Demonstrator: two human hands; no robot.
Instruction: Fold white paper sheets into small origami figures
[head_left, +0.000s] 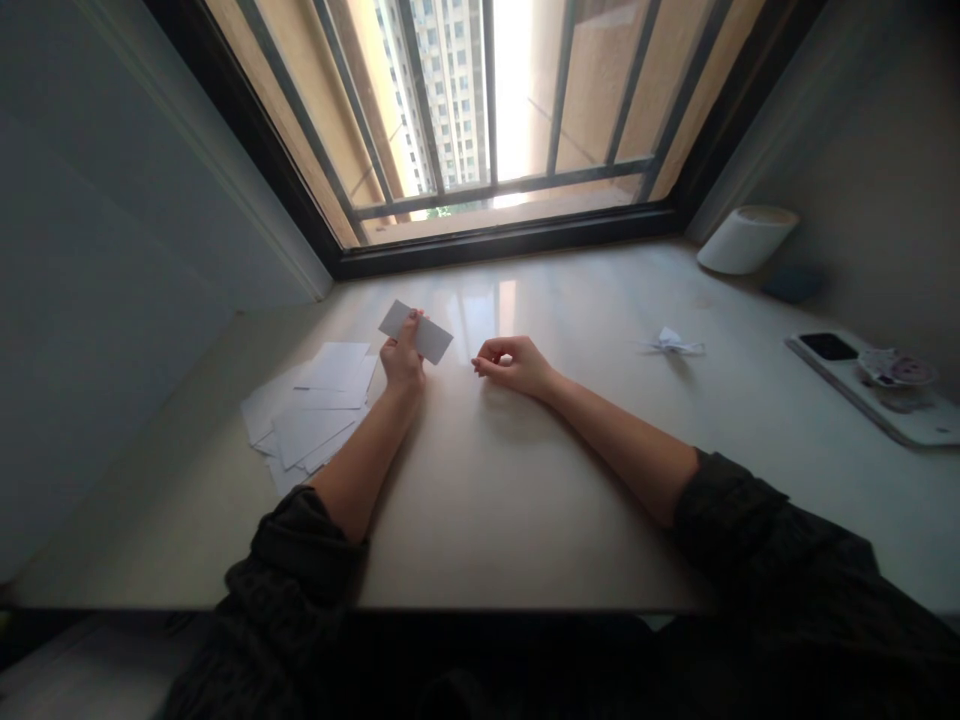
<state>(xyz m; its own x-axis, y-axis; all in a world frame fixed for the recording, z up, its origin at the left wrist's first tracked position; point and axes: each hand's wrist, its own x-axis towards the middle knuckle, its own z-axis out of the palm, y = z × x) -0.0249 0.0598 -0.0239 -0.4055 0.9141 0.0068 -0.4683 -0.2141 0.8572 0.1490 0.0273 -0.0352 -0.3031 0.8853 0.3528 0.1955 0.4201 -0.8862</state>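
Observation:
My left hand [405, 362] is closed on a small rectangular piece of paper [434, 341], held at a tilt above the sill, thumb on its upper face. To its right, my right hand [517, 366] rests on the white surface with its fingers curled in and the thumb near the index finger. Nothing shows between them, and a short gap separates this hand from the paper. Beside my left forearm lies a loose pile of white paper sheets [313, 420], partly covered by that arm.
A small folded white paper piece [670, 342] lies right of my right hand. Farther right is a phone [885, 385] with a round grip on its back. A white cylindrical object [746, 240] stands by the wall. The barred window [495, 240] bounds the far side of the sill [510, 520].

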